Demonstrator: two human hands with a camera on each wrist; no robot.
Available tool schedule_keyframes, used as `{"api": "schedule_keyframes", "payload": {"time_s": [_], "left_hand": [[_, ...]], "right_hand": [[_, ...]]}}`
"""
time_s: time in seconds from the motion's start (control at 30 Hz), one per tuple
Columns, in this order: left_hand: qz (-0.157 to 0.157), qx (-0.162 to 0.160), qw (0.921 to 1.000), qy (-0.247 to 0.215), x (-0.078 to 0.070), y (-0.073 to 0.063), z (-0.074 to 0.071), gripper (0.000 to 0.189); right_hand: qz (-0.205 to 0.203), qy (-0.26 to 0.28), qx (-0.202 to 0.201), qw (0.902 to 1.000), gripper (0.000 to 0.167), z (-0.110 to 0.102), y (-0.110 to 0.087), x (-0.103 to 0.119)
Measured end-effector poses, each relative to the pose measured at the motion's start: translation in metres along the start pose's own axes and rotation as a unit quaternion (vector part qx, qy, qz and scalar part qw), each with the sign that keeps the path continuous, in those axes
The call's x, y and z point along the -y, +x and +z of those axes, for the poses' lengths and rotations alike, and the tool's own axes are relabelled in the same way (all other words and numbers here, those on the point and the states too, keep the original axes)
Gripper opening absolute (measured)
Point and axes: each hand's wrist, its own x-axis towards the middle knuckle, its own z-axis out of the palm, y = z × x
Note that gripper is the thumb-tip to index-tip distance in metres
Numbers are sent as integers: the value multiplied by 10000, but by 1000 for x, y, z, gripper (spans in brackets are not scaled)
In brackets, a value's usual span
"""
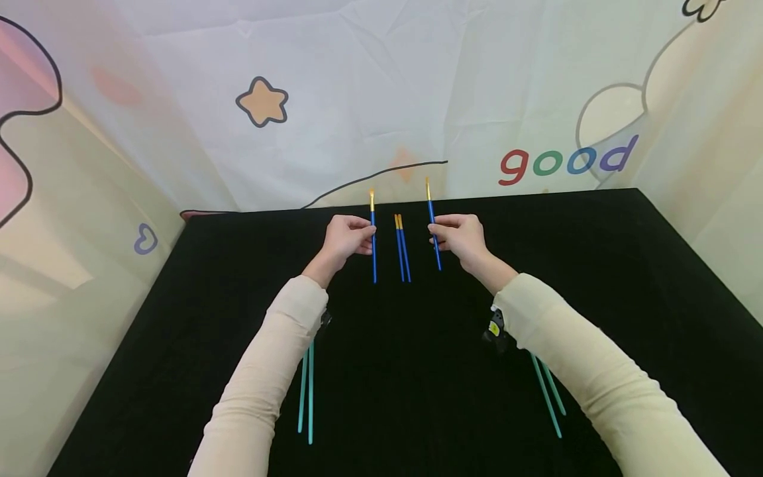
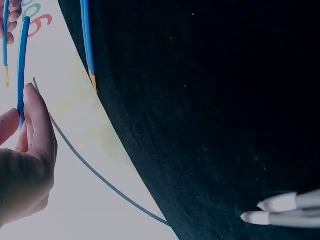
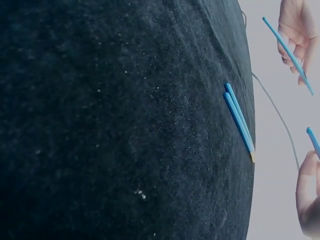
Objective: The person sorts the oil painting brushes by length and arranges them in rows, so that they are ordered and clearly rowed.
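My left hand pinches a blue paintbrush between thumb and fingers, its bristles pointing up and away. Similarly, my right hand pinches another blue paintbrush, slightly tilted. Between the hands, two more blue paintbrushes with gold ferrules lie side by side on the black table. The left wrist view shows the held brush's blue handle rising from the left fingers. At the right wrist view's edge, only part of the right hand and its brush appears.
Two teal-handled sticks lie near the left sleeve, and two more near the right sleeve; the sleeves hide their far ends. White-tipped brushes appear in the left wrist view. A printed curtain borders the black tabletop.
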Motion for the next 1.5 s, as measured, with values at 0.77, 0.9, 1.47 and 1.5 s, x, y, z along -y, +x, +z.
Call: {"api": "schedule_keyframes", "payload": {"time_s": [0.77, 0.9, 1.47, 1.5], "left_hand": [[-451, -324, 9982, -222, 8, 23, 5, 23], [-599, -336, 9973, -252, 11, 26, 3, 23], [-791, -256, 9965, -32, 21, 36, 17, 20], [-819, -261, 9963, -26, 21, 36, 18, 20]], "right_hand": [[416, -272, 54, 9987, 29, 18, 16, -9], [602, -301, 118, 9977, 28, 20, 18, -11], [1053, -412, 265, 9932, 23, 23, 27, -15], [1083, -428, 262, 9929, 22, 23, 28, -15]]}}
